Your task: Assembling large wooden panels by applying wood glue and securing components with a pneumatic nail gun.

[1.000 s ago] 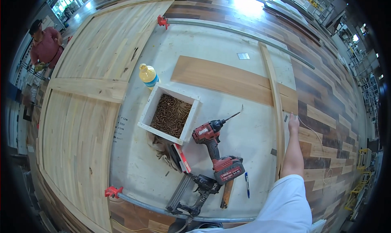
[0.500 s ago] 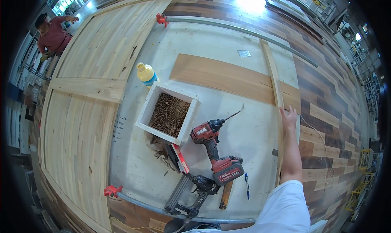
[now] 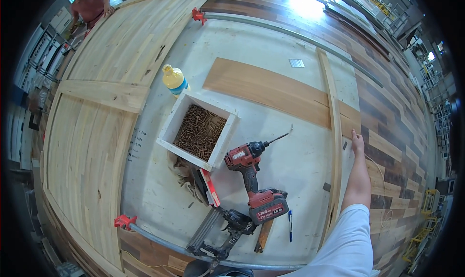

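At the right edge of the work surface, my right hand [image 3: 357,141] grips the near right corner of a flat brown wooden board [image 3: 266,90]. This board passes under a long, narrow pale wood strip [image 3: 331,131], which runs from far to near. My left hand is out of view. In the middle lies a red and black cordless drill [image 3: 249,161] with a long bit. To its left stands a white wooden box [image 3: 167,127] full of brown screws [image 3: 199,134]. A black nail gun [image 3: 230,233] rests near the front edge.
A yellow bottle [image 3: 174,78] stands behind the box. A large pale wood panel [image 3: 92,127] fills the left. Long bar clamps [image 3: 290,33] cross the far and near sides. A pen [image 3: 290,226] lies by the drill. A person [image 3: 89,6] stands at far left.
My right hand has moved off the pale strip, right and slightly down, onto the brown board's corner. The person at far left has moved closer to the panel. My view has shifted slightly.
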`<state>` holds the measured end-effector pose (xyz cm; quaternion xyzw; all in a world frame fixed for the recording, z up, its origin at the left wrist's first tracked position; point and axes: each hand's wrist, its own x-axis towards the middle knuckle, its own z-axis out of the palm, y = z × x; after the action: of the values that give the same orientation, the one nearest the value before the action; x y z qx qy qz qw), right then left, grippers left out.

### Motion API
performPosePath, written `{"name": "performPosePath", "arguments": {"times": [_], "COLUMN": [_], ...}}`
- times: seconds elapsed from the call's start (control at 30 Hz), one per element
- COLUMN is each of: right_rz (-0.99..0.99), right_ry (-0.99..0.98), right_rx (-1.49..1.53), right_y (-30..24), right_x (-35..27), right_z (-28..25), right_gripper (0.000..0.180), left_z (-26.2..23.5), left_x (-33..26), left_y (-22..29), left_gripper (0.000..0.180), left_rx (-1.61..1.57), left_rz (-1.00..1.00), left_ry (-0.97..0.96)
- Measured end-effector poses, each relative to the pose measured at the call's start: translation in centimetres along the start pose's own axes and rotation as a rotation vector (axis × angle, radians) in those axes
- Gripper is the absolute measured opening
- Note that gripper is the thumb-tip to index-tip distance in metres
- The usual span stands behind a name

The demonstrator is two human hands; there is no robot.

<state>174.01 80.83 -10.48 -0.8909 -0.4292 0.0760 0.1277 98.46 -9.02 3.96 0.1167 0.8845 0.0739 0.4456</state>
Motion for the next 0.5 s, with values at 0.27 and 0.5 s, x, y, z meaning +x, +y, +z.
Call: {"name": "performPosePath", "arguments": {"times": [0.27,0.5], "right_rz": [0.009,0.261], "right_ry": [0.002,-0.558], "right_rx": [0.120,0.744], "right_y": [2.3,1.5], "right_x": [0.2,-6.4], "right_z": [0.2,-0.4], "right_gripper": [0.063,0.033], "left_z": [-0.7,-0.3], "left_x": [-0.2,0.3], "left_y": [4.5,7.5], "left_gripper": [0.034,0.034], "left_rx": [0.147,-0.014], "left_rz": [0.129,0.096], "left_ry": [0.063,0.071]}}
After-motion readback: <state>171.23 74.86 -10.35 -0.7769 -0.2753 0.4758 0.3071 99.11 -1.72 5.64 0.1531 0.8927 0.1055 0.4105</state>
